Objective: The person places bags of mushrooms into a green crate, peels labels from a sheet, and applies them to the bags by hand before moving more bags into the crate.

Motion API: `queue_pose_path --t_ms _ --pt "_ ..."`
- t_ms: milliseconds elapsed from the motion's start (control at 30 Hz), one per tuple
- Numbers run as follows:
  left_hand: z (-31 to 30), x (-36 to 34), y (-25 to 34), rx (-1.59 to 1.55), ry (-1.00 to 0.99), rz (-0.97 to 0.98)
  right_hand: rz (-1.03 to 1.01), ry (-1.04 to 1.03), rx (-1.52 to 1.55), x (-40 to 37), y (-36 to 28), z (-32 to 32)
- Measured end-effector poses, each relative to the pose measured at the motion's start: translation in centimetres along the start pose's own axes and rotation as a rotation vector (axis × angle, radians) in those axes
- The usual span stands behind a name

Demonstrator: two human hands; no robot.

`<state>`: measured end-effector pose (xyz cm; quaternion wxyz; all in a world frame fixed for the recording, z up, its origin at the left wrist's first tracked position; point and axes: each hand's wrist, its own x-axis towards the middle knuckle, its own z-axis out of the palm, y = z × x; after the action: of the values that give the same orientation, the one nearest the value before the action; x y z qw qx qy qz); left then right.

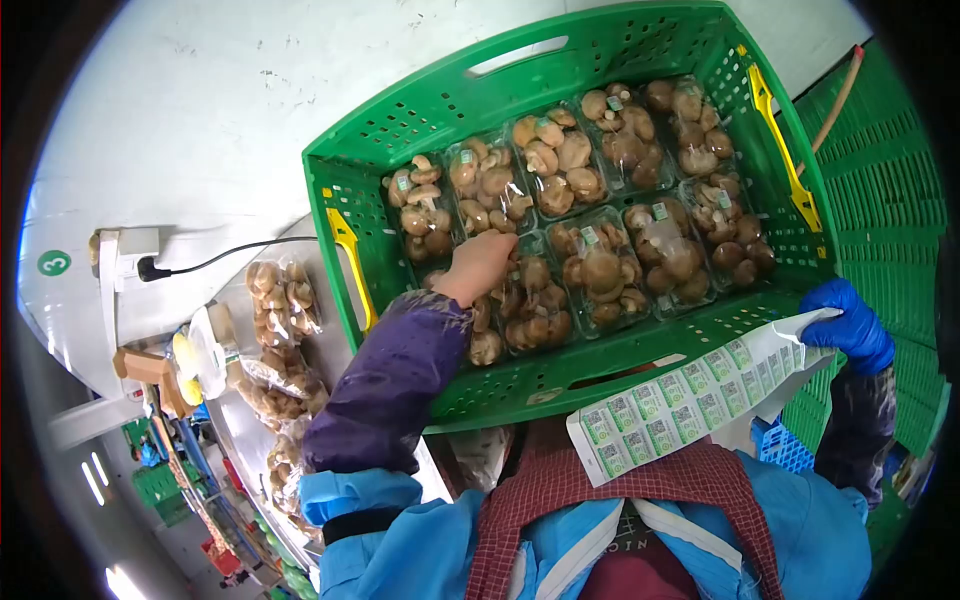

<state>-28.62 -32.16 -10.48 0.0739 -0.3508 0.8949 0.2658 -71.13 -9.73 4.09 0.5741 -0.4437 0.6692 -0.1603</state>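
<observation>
A green crate holds several clear-wrapped packs of brown mushrooms, most with a small green-and-white label. My left hand, bare, reaches into the crate's near left part. Its fingers are bent together and touch the top of a mushroom pack; what is under the fingertips is hidden. At the right, my right hand wears a blue glove and is closed on the corner of a sheet of labels. The sheet, printed with rows of green-and-white coded stickers, extends left across the crate's near edge.
Bagged mushrooms lie on a metal surface left of the crate, near a white device. A black cable runs to the crate's left side. Green slatted crates stand at the right. A yellow handle sits on the crate's right end.
</observation>
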Motion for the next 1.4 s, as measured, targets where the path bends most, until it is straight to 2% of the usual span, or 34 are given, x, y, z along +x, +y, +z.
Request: queue_pose_path --t_ms 67,133,167,233,300,367,467,533,567,633,700,767,833,900,967,1033,1067,1200,1233,1300,1400 --pt "0.1 -0.1 0.1 0.049 0.066 -0.001 -0.009 0.060 -0.003 -0.2 1.1 0.1" --pt "-2.0 -0.4 1.4 0.091 0.158 -0.175 -0.021 0.118 -0.001 -0.3 1.3 0.5" --pt "-2.8 -0.6 1.0 0.094 0.158 -0.183 -0.020 0.113 -0.009 -0.2 0.8 0.6" --pt "-4.6 -1.6 -0.7 -0.049 0.181 -0.247 -0.026 0.100 -0.013 -0.1 0.5 0.8" --pt "-5.0 -3.1 -2.9 -0.096 0.170 -0.186 -0.050 0.157 -0.025 0.0 0.6 1.1" --pt "-3.8 -4.2 -5.3 -0.051 -0.057 -0.149 0.002 0.080 -0.048 0.4 -0.3 1.3" --pt "-2.3 -4.6 -6.2 -0.020 -0.032 -0.163 -0.081 0.134 -0.050 0.4 -1.3 1.7" --pt "-1.6 -4.4 -6.3 -0.016 -0.042 -0.184 0.052 0.003 -0.008 0.6 -1.6 1.2" --pt "-1.3 -4.3 -6.1 0.055 -0.027 -0.220 0.056 0.004 -0.011 0.5 -1.4 1.4" --pt "-0.8 -4.3 -5.6 0.124 -0.010 -0.252 -0.055 0.134 -0.019 0.3 -0.7 2.0" --pt "-1.0 -4.8 -4.4 0.243 0.106 -0.250 -0.064 0.120 0.015 0.3 -2.7 2.5" --pt "-2.8 -5.3 -2.0 0.227 0.170 -0.234 -0.089 0.105 0.044 -0.1 -3.3 2.4" --pt "-4.6 -6.1 -0.4 0.218 0.260 -0.270 -0.188 0.055 -0.052 0.5 -2.8 1.5" --pt "-5.6 -7.1 0.9 -0.073 0.367 -0.156 -0.170 0.086 -0.025 0.7 -3.2 1.3" --pt "-7.1 -9.4 3.6 -0.358 0.477 -0.150 -0.250 0.277 0.073 1.4 -1.6 1.2" --pt "-7.8 -12.0 4.9 -0.581 0.583 -0.182 -0.263 0.205 0.160 3.2 -2.5 0.2" --pt "-8.4 -13.5 5.3 -0.538 0.648 -0.215 -0.291 0.227 0.249 4.0 -4.5 0.9" --pt "-7.7 -21.0 5.5 -0.629 0.775 -0.448 -0.449 0.125 0.190 8.4 -10.8 1.7" --pt "-6.5 -23.1 5.2 -0.797 0.859 -0.468 -0.489 0.094 0.198 9.7 -12.4 2.2" --pt "-4.5 -26.9 5.9 -1.022 0.974 -0.558 -0.609 0.070 0.196 10.7 -17.6 5.2" --pt "-1.2 -31.6 7.3 -1.028 1.101 -0.720 -0.580 -0.106 0.377 11.6 -23.9 10.7"
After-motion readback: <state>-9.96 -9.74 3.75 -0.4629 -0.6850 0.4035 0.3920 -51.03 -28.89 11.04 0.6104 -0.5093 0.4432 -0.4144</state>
